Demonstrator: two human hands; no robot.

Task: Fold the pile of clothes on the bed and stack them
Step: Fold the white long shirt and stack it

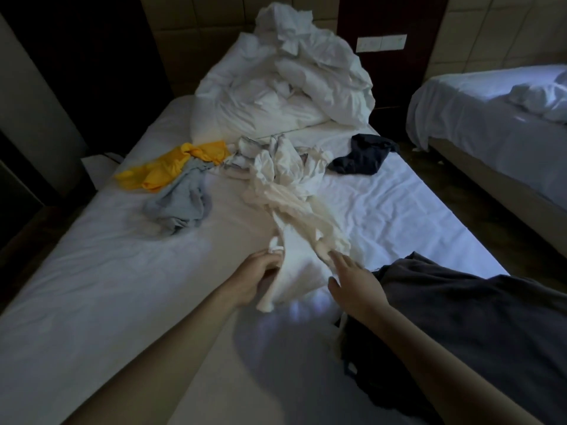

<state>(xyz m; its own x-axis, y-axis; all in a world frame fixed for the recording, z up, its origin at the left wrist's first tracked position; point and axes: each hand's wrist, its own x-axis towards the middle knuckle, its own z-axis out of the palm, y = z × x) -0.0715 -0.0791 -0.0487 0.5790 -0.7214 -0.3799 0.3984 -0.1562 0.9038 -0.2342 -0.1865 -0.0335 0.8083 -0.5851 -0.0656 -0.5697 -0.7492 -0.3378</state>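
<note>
now left hand (260, 273) fingers clamp white garment (293, 210) edge; right hand (356, 282) fingers apart.

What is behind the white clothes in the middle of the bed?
A crumpled white duvet heaped against the headboard. Anything beneath it is covered.

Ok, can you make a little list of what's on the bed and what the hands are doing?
bed: wrinkled white sheet
far end: heaped white duvet
left grip: holds the near end of the long white garment
right grip: fingers straight, at that garment's other edge
loose clothes: yellow garment, blue-grey garment touching it, navy garment apart on the right
near right: dark grey garment, cannot tell if folded
beside: second bed
</note>
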